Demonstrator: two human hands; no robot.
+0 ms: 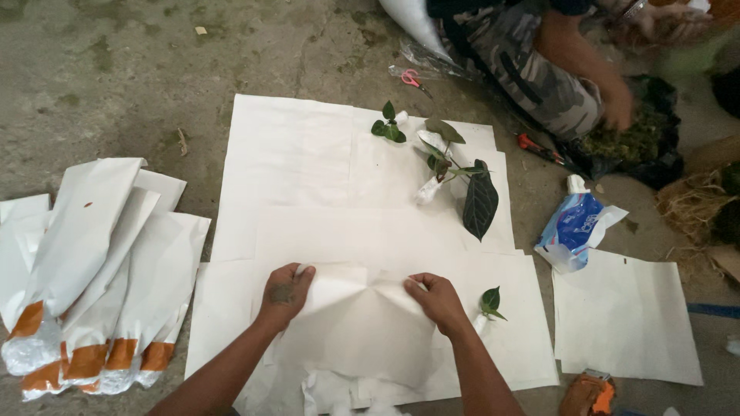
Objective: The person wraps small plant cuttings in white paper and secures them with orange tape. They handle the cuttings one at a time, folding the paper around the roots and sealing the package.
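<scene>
My left hand [284,294] and my right hand [438,300] both grip the top edge of a white paper sheet [354,331], which creases between them. It lies on larger white sheets [308,169] spread over the concrete floor. A small plant with one green leaf [490,302] lies just right of my right hand. Farther away lie a dark-leafed plant [478,202] with its roots wrapped in white, and a small green seedling [390,128].
Several paper-wrapped bundles taped in orange [92,300] lie at the left. Another person [539,69] crouches at the top right, a hand in moss [628,139]. Scissors [412,78], a blue-and-white packet [576,227], a paper sheet [624,316] and an orange tool [587,394] lie around.
</scene>
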